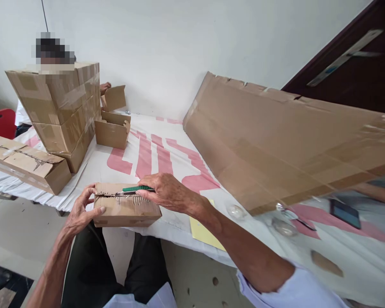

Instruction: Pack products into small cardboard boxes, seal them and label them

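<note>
A small cardboard box rests at the near edge of the table, over my lap. My left hand grips its left end, thumb on the front face and fingers on top. My right hand is closed on a green-handled utility knife. The blade lies along the taped seam on top of the box, where the tape looks torn and ragged.
A large flattened cardboard sheet leans over the right of the white and pink table cover. Stacked boxes, a long box and an open small box stand at the left, another person behind them. A yellow paper and a phone lie at right.
</note>
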A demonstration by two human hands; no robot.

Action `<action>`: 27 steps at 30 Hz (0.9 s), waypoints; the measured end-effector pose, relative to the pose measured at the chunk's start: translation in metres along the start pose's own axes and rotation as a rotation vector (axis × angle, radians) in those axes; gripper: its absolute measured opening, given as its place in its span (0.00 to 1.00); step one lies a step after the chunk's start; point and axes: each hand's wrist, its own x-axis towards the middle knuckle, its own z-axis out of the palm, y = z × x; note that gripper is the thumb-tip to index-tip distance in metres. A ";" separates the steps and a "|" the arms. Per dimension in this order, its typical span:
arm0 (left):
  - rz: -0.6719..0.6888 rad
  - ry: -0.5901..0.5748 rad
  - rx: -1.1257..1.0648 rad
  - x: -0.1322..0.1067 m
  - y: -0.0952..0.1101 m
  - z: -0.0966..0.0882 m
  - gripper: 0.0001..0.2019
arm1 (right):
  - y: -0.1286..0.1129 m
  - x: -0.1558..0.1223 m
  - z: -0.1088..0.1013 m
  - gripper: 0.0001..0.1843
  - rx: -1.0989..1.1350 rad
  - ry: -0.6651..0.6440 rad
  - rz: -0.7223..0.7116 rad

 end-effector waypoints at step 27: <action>0.030 -0.044 0.245 0.001 0.006 -0.011 0.26 | 0.048 -0.033 -0.038 0.18 -0.159 -0.033 0.049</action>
